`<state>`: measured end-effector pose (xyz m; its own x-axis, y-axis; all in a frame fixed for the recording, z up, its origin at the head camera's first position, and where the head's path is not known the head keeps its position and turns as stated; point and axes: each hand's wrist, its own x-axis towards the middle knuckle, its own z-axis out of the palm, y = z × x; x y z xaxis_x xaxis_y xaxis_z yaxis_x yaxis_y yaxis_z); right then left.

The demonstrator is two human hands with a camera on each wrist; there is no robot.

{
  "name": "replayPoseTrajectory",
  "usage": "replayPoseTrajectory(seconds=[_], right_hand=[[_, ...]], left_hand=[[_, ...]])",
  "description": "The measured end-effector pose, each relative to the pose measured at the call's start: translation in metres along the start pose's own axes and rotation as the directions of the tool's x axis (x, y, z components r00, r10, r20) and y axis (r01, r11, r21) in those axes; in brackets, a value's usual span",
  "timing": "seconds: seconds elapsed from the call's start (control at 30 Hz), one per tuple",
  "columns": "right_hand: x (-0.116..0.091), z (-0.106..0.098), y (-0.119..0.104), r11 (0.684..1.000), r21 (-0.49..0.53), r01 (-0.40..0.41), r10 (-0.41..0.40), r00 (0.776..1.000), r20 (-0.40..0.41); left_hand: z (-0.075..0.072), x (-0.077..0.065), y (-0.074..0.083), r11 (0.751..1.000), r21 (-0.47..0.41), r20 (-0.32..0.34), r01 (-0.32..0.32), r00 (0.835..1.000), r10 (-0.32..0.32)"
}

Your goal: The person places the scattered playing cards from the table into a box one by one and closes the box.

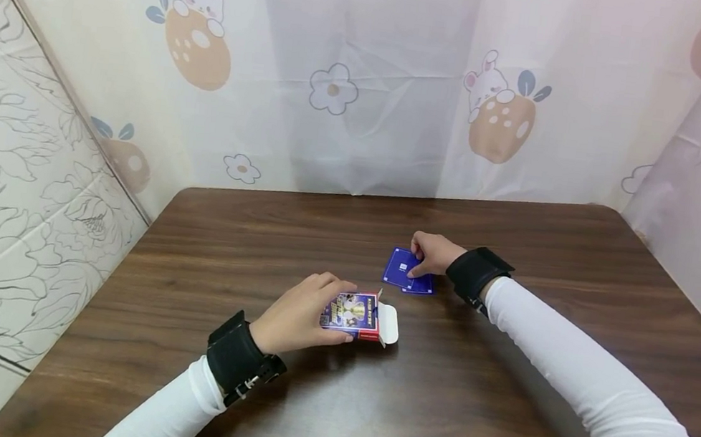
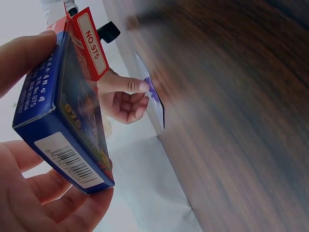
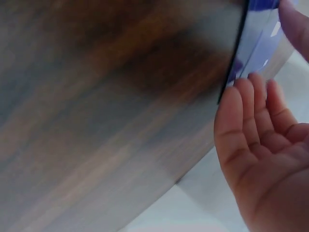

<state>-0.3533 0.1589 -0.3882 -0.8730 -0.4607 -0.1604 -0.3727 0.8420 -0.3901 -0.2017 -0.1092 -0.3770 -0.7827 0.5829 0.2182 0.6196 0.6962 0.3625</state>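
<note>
My left hand (image 1: 300, 314) holds a blue and red playing-card box (image 1: 354, 310) between thumb and fingers, low over the table. The box's white end flap (image 1: 389, 324) hangs open toward the right. In the left wrist view, a barcode label (image 2: 70, 159) shows on the closed end. Beyond the box, my right hand (image 1: 436, 253) is at some blue-backed playing cards (image 1: 398, 267) on the tabletop, overlapping and slightly fanned. Its thumb (image 2: 130, 85) lies on the cards and its fingertips (image 3: 241, 92) are curled at their edge.
The dark wood-grain table (image 1: 225, 233) runs back to a wall hung with printed cloth (image 1: 391, 93) of rabbits and flowers. At the left stands a panel (image 1: 24, 174) with line-drawn flowers. Black bands (image 1: 237, 357) wrap both wrists over white sleeves.
</note>
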Motion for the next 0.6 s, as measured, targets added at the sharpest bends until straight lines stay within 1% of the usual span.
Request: replayPoseTrajectory(seconds=[0.07,0.23,0.3,0.4,0.47,0.6], right_hand=[[-0.001,0.002,-0.001,1.0,-0.014,0.014,-0.014,1.0,-0.014],[-0.004,0.008,-0.012,0.99,-0.135,0.04,-0.047,0.997,-0.053],[-0.005,0.009,-0.018,0.982,-0.187,0.032,-0.045,0.997,-0.063],[-0.004,0.011,-0.023,0.973,-0.231,0.011,-0.025,0.998,-0.058],[-0.001,0.012,-0.021,0.97,-0.242,-0.008,-0.005,0.999,-0.052],[0.005,0.013,-0.017,0.976,-0.217,-0.027,0.02,0.999,-0.034]], left_hand=[[0.0,0.0,0.0,1.0,-0.001,0.002,-0.003,1.0,0.003],[-0.001,-0.001,-0.001,1.0,0.0,-0.003,-0.01,1.0,0.01],[-0.002,-0.002,-0.002,1.0,-0.004,-0.008,-0.014,1.0,0.014],[-0.002,-0.002,-0.003,1.0,-0.011,-0.008,-0.01,1.0,0.01],[-0.002,-0.002,-0.003,1.0,-0.01,0.0,-0.005,1.0,0.005],[-0.003,-0.001,-0.004,1.0,-0.006,0.006,0.006,1.0,-0.006]])
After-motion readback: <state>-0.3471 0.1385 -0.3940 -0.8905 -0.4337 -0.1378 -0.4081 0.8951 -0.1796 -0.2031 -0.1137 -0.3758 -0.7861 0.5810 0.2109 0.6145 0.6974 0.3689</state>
